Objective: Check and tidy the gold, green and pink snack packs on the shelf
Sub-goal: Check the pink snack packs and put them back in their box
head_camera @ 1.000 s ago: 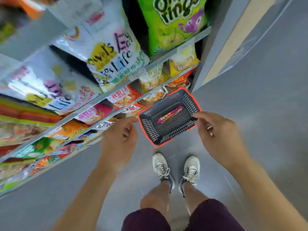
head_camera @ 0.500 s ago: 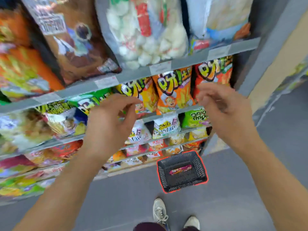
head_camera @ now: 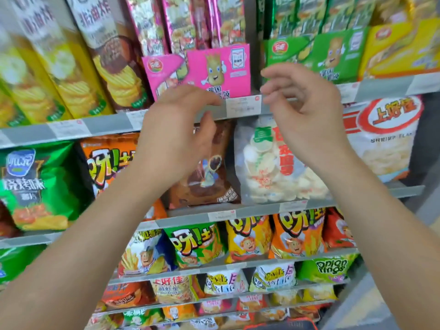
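Note:
On the top shelf stand a pink display box (head_camera: 214, 70) of pink snack packs (head_camera: 181, 22), a green box (head_camera: 316, 55) of green packs to its right, and a yellow-gold box (head_camera: 400, 48) at the far right. My left hand (head_camera: 176, 132) is raised just below the pink box, fingers loosely curled, holding nothing. My right hand (head_camera: 307, 110) hovers in front of the green box's left end, fingers relaxed and empty. Both hands are in front of the grey shelf edge (head_camera: 240, 108), touching no pack.
Tall chip canisters (head_camera: 71, 67) stand left of the pink box. Lower shelves hold a brown bag (head_camera: 207, 177), a clear cracker bag (head_camera: 273, 167), green and orange chip bags (head_camera: 38, 186). The basket's red rim (head_camera: 281, 326) shows at the bottom edge.
My view has swung up from the floor basket to the top shelves. Both hands have risen from the basket to the pink and green boxes.

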Tool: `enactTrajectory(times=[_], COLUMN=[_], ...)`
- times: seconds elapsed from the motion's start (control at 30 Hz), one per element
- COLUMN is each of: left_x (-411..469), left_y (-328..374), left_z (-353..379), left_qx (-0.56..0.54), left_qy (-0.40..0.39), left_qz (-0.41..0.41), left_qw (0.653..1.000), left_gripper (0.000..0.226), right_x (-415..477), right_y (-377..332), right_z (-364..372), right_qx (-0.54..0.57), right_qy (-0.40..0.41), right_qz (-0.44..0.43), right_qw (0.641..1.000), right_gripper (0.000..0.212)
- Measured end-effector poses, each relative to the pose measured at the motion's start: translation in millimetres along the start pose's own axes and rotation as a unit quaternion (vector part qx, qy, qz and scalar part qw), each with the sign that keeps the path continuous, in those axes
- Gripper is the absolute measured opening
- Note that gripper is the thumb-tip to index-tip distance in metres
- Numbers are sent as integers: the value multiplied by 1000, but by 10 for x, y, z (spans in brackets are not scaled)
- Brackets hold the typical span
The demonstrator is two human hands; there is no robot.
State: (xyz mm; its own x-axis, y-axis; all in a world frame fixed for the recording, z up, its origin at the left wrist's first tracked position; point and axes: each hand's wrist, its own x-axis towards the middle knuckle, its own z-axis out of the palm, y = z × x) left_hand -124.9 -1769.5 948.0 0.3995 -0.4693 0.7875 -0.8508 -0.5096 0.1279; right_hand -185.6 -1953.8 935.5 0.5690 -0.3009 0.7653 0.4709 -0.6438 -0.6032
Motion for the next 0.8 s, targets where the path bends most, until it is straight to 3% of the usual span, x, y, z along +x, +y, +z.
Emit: enactTrajectory(times=[0.1,0.23,0.3,0.4,0.47,0.6,0.8], left_x=[361,703,830,979,1026,1043,1231], left_y=[-165,-317,-340,-311,-295,-274,-115], left_z=[-34,-49,-26,15,24,19,-64], left_qx=[39,97,104,96,64,-17,-26], left_qy=[36,46,25,13,27,43,73], left_qz=[25,75,95,103,92,43,-14], left_qw=[998,991,990,990,993,998,997], left_gripper=[32,35,32,26,23,18,53], right_x=[313,596,733,962,1053,1022,911], right_y=[-78,-104,-111,-123,-133,-117,-181], right_z=[196,335,344,347,328,290,350], right_qx=[-50,-111,-123,-125,-127,-84,-109], right_qy=[-7,46,57,5,-36,-37,-14], right_qz=[-36,-68,-59,-1,14,-22,-48], right_qw=[998,990,989,992,991,996,993], right_gripper=[39,43,43,51,46,7,16])
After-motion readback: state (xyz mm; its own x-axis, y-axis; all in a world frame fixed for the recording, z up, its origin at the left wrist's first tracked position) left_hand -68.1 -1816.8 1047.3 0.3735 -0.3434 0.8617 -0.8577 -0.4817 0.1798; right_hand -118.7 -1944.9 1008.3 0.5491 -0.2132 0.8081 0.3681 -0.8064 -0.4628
